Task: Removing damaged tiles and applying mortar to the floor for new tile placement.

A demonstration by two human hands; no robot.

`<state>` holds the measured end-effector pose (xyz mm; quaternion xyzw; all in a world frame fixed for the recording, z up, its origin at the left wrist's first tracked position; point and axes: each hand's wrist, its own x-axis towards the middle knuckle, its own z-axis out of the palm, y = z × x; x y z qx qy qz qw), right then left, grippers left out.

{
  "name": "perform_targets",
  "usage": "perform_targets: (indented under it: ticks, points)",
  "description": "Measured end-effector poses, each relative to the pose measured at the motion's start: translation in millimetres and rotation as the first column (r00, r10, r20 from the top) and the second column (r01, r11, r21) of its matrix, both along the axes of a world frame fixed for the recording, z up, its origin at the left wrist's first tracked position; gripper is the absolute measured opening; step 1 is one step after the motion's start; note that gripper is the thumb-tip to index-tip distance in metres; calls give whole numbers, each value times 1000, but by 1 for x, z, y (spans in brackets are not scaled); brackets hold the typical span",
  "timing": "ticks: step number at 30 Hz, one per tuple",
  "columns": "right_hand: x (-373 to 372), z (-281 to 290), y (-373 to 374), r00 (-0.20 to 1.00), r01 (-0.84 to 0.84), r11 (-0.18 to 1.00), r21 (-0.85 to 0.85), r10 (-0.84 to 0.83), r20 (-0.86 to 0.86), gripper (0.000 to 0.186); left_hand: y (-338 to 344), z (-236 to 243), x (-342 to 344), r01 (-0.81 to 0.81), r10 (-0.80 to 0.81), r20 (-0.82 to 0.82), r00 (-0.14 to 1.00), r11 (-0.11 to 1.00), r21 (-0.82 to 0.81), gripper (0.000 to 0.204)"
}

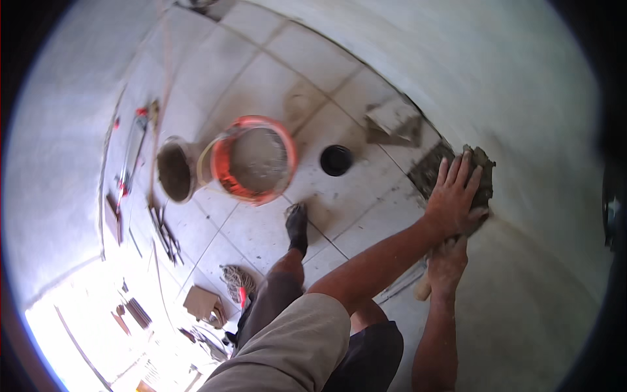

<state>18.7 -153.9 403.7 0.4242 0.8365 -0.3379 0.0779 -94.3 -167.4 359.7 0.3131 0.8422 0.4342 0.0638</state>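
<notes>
Left hand [454, 193], splayed, touches mortar [484, 171]; right hand [447, 266], below mortar, grips a handle [423, 287]. Pressing, apparently; steady pressure needed.

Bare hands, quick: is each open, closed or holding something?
Left hand: open, fingers spread over lumpy grey mortar.
Right hand: closed, holding a tan rounded handle.

Mortar [484, 175] ptly. hidden under L grip [454, 196]
</notes>
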Motion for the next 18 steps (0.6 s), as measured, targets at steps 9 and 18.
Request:
perform_targets:
  ticks: [9, 18]
  points:
    - [-115, 91, -219, 801, -570, 812, 128, 583, -136, 31, -276, 87, -90, -559, 559, 5, 829, 829, -20, 87]
    - [-181, 16, -535, 482, -867, 498, 1, 840, -247, 43, -632, 6, -127, -840, 837, 82, 542, 542, 23, 83]
